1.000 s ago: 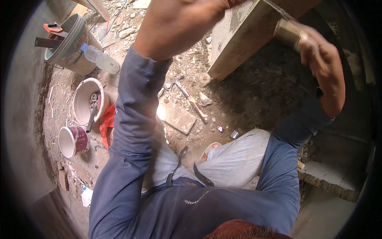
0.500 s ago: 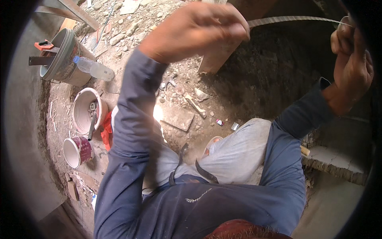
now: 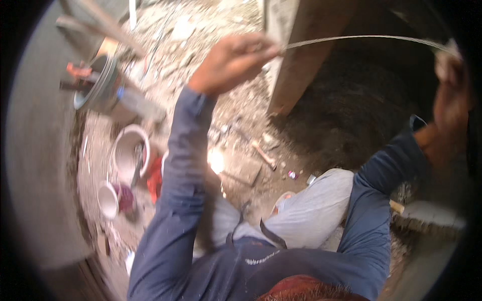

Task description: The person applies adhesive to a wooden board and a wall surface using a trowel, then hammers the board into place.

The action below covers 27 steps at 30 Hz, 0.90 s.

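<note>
My left hand (image 3: 236, 62) is raised at the upper middle, its fingers pinched on one end of a thin, pale, flexible strip (image 3: 361, 37). The strip bows upward in a shallow arc across to my right hand (image 3: 449, 90), at the far right edge. My right fingers are closed at the strip's other end, blurred and partly in the dark. Fine cross marks showed on its flat side earlier; its exact kind is unclear. Behind the strip, next to my left hand, stands a wooden board (image 3: 296, 70).
On the left are a bucket (image 3: 100, 85) holding a saw, a plastic bottle (image 3: 143, 104), a pale basin (image 3: 122, 150) and a small pot (image 3: 108, 199). A wooden-handled hammer (image 3: 263, 154) lies on rubble before my knees. A broken-edged slab (image 3: 432, 214) sits at the right.
The view has shifted, so the ground things appear further right and lower. My left hand has come down slightly and left. The strip has turned and looks thinner, still between both hands.
</note>
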Motion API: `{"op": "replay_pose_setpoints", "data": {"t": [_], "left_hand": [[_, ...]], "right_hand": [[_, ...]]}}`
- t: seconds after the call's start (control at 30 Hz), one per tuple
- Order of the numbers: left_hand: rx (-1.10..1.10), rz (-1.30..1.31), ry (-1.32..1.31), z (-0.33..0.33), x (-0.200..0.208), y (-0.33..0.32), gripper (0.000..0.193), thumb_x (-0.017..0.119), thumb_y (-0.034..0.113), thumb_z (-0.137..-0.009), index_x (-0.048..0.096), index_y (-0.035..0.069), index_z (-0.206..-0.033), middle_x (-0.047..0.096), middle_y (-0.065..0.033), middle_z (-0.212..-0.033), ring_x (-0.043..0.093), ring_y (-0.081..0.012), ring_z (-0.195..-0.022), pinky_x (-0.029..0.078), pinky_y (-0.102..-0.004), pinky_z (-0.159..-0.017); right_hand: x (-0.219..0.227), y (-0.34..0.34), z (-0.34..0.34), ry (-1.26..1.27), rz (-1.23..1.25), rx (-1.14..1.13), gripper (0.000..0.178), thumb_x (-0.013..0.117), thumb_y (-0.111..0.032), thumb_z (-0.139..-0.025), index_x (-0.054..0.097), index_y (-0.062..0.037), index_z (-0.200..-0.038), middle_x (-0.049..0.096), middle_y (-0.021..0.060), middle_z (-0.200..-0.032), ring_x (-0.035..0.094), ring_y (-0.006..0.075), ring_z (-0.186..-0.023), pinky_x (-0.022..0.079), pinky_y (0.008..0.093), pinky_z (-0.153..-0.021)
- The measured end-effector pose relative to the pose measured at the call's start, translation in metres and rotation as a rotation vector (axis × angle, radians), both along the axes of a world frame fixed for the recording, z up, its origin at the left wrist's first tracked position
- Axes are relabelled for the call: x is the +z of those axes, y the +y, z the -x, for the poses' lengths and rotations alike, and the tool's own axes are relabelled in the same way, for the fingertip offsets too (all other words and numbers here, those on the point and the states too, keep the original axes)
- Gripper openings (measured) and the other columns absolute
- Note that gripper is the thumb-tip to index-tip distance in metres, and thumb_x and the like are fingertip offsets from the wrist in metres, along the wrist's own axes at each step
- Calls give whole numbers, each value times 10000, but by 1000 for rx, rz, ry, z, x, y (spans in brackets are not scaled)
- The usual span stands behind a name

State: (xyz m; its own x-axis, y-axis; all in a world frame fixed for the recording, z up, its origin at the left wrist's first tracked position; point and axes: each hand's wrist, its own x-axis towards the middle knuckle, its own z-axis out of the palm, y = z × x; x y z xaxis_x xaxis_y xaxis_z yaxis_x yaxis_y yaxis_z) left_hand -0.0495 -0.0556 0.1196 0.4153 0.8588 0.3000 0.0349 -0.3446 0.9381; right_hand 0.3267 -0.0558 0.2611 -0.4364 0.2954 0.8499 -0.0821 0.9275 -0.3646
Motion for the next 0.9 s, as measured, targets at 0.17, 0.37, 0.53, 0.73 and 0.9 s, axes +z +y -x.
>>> {"op": "replay_pose_setpoints", "data": {"t": [0.17,0.37,0.53,0.73,0.9], "left_hand": [[105,23,-14,5,-7,2,182,563,152,-1023,671,12,-1064,541,4,-591,475,-61,-482,347,-217,-444],[-11,76,-109,-10,-10,13,189,565,172,-1026,674,21,-1056,636,-33,-669,612,-104,-583,496,-249,-543],[-97,36,-144,-26,-30,13,192,575,163,-1018,674,2,-1053,683,-49,-829,678,-136,-787,541,-279,-740],[-96,68,225,-40,-74,8,186,643,174,-979,692,0,-1026,697,-22,-933,637,-97,-904,501,-270,-828],[-86,147,345,-55,-138,19,229,664,238,-960,680,46,-1082,719,-98,-959,682,-193,-906,528,-334,-819]], "right_hand": [[38,-42,96,132,190,-477,252,602,-229,-978,626,-2,-1085,615,62,-871,577,166,-747,468,300,-663],[70,28,108,-45,-490,-590,187,599,-169,-985,615,16,-999,618,110,-788,560,203,-652,471,329,-613],[85,55,135,-35,-710,-553,172,580,-159,-996,580,10,-961,634,165,-804,613,250,-678,488,361,-623],[69,44,165,64,-286,-467,176,553,-186,-1018,537,-12,-1003,655,175,-762,689,272,-688,521,372,-604],[68,65,158,151,-483,-536,293,484,-296,-1052,542,-11,-1024,667,151,-751,686,217,-658,519,328,-554]]}}
